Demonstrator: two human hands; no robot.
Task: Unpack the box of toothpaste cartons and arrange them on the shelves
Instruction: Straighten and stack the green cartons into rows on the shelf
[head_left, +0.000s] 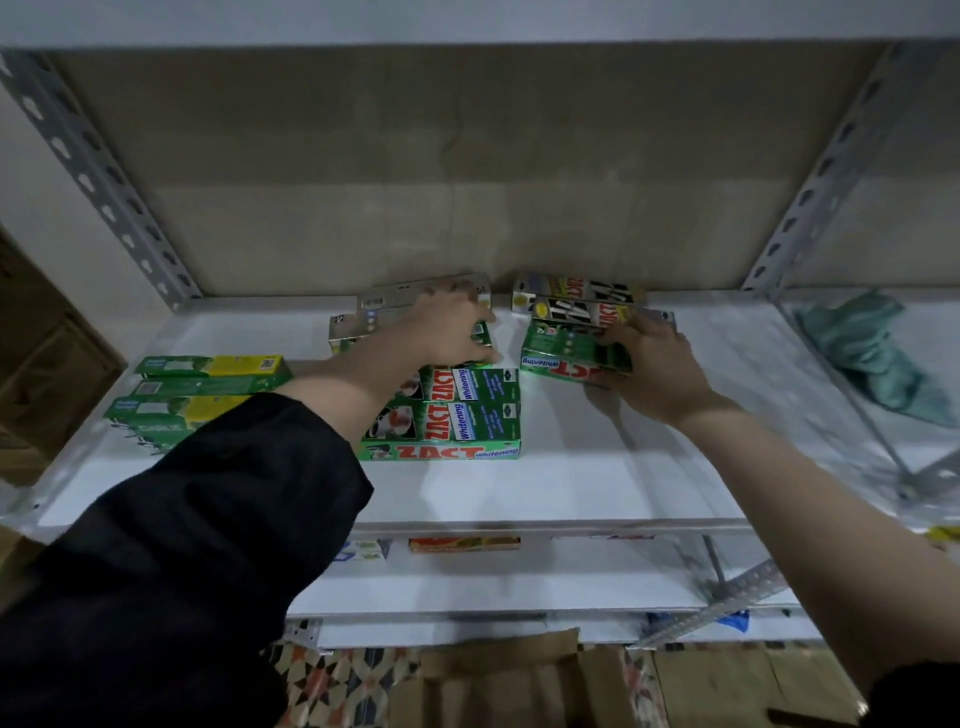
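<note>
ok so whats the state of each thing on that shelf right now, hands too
left hand: resting on the middle cartons, fingers bent over them
right hand: gripping a green carton
green carton: lying flat, held by the right hand
front green cartons: stacked flat, closed
yellow-green cartons: lying side by side, untouched
black cartons: lying flat at the back
cloth: crumpled

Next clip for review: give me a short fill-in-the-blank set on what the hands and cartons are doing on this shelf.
1. The right hand grips a green carton printed with the word ____.
2. The left hand reaches over the green cartons to the ____ cartons at the back.
3. The cartons with yellow ends lie at the ____ end of the shelf.
4. A crumpled ____ lies on the neighbouring shelf to the right.

Missing words: whitening; grey; left; cloth
</note>
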